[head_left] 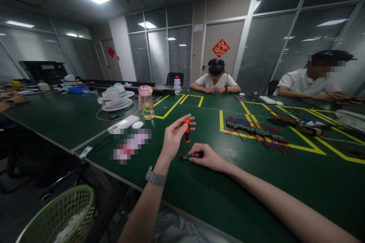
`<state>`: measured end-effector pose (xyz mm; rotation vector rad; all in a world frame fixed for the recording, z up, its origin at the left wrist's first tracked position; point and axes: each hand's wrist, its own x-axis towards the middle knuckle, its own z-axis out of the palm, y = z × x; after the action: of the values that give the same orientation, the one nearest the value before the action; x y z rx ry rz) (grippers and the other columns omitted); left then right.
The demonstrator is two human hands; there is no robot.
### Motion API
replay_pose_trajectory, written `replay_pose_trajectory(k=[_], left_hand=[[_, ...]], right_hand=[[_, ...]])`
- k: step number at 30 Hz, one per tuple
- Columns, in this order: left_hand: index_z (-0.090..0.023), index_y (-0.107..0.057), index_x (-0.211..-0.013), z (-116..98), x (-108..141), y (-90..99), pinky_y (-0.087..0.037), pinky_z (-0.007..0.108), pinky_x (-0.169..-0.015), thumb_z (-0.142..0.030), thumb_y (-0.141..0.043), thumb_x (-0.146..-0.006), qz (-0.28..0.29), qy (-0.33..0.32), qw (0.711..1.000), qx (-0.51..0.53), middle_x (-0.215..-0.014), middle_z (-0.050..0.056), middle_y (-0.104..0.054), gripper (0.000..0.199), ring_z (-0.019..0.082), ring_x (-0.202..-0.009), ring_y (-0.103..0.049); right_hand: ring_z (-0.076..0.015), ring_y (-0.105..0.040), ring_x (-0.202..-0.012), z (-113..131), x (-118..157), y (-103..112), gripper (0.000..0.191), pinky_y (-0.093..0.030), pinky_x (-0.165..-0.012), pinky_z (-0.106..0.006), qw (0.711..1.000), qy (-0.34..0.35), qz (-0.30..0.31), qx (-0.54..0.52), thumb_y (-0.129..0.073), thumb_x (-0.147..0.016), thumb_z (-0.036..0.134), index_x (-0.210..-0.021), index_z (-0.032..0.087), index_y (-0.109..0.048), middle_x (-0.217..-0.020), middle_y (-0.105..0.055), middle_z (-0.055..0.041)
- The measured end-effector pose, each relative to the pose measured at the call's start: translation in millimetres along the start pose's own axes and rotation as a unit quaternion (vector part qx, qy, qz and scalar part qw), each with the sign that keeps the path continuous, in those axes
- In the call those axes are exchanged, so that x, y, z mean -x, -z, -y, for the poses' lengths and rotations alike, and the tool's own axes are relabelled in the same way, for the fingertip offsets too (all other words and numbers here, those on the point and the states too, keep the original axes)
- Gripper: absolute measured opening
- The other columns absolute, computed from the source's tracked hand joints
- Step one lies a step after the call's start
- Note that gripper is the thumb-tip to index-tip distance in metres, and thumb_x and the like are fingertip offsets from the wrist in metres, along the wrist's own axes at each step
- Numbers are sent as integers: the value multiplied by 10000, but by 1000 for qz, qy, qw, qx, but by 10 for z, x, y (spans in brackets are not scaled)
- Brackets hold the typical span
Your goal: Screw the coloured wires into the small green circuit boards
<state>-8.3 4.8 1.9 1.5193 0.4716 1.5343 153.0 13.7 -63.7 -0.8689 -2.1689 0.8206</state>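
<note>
My left hand [174,136] grips the orange-and-black handle of a screwdriver [187,133], held upright with its thin shaft pointing down. The tip meets a small green circuit board [186,157] lying on the table. Low on the table, my right hand [205,156] has its fingers closed on the board's right end, where dark and coloured wires run under the fingers. Those fingers hide part of the board. A red wire shows at its left side.
Wired circuit boards [256,131] lie in a row at right, within yellow tape. Left are a pink-lided bottle [146,102], a white power bank [124,123] and a fan [116,98]. A green basket [59,216] stands below the table edge. Two people sit across the table.
</note>
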Motion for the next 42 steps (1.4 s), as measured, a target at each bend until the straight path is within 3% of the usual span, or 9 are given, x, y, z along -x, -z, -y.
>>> replay_pose_trajectory(k=[3, 5, 11, 14, 24, 30, 35, 38, 42], left_hand=[[-183, -627, -1108, -111, 8, -2, -534, 337, -804, -269, -579, -833, 9, -22, 994, -110, -1051, 84, -645, 292, 180, -900, -638], [-201, -644, -1064, -220, 2, -16, -521, 313, -789, -267, -560, -845, 35, -71, 964, -255, -1024, 70, -626, 244, 176, -915, -616], [-151, -553, -1177, -433, -55, -58, -457, 389, -817, -262, -430, -911, 125, -218, 705, -663, -1015, 111, -612, 313, 238, -944, -570], [-119, -503, -1221, -424, -50, -56, -440, 398, -841, -192, -387, -907, 131, -220, 656, -710, -1065, 137, -609, 342, 252, -982, -566], [-95, -376, -1326, -399, 29, -50, -401, 387, -905, -72, -356, -847, 110, -196, 642, -734, -1296, 171, -508, 481, 258, -1152, -496], [-128, -328, -1354, -445, 21, -81, -411, 362, -818, -125, -373, -895, 122, -191, 625, -747, -1104, 108, -582, 460, 228, -939, -556], [-131, -503, -1142, -502, -4, -114, -415, 360, -761, -249, -408, -920, 131, -203, 626, -742, -960, 91, -586, 269, 239, -894, -551], [-134, -518, -1130, -496, 2, -91, -425, 378, -827, -230, -407, -919, 131, -192, 668, -707, -1024, 101, -597, 256, 241, -962, -550], [-163, -462, -1267, -407, 26, -35, -396, 370, -983, -122, -345, -917, 102, -159, 795, -576, -1281, 93, -531, 371, 203, -1164, -494]], right_hand=[[-108, -494, -636, 3, -1, -4, 149, -427, -593, -229, 1000, 3, 1, 1, -655, -741, 177, -870, 151, -726, -769, -577, -21], [-112, -497, -641, 10, 0, -3, 140, -428, -597, -231, 1000, 6, 2, 7, -651, -746, 181, -861, 152, -726, -758, -576, -19], [-121, -512, -652, 31, 2, -2, 142, -425, -596, -234, 1000, -4, 2, 16, -646, -744, 177, -858, 155, -728, -756, -585, -23], [-131, -530, -670, 33, 2, -4, 135, -432, -613, -244, 1000, -6, 4, 19, -646, -741, 179, -845, 147, -726, -773, -600, -33], [-156, -571, -741, 0, 9, 6, 143, -466, -700, -277, 1000, 1, 11, 24, -644, -757, 208, -862, 163, -729, -825, -628, -47], [-149, -559, -703, -7, 8, -11, 136, -455, -649, -267, 1000, -5, 13, 16, -638, -753, 190, -844, 148, -729, -812, -624, -50], [-154, -564, -717, -3, 9, -21, 135, -458, -668, -273, 1000, -6, 6, 8, -643, -746, 189, -842, 146, -727, -810, -624, -50], [-155, -565, -718, 3, 9, -20, 140, -457, -668, -273, 1000, -5, 9, 10, -640, -749, 189, -849, 145, -729, -808, -624, -51], [-147, -554, -704, -2, 11, -18, 138, -448, -645, -263, 1000, -6, 11, 19, -633, -758, 190, -850, 151, -727, -813, -619, -48]])
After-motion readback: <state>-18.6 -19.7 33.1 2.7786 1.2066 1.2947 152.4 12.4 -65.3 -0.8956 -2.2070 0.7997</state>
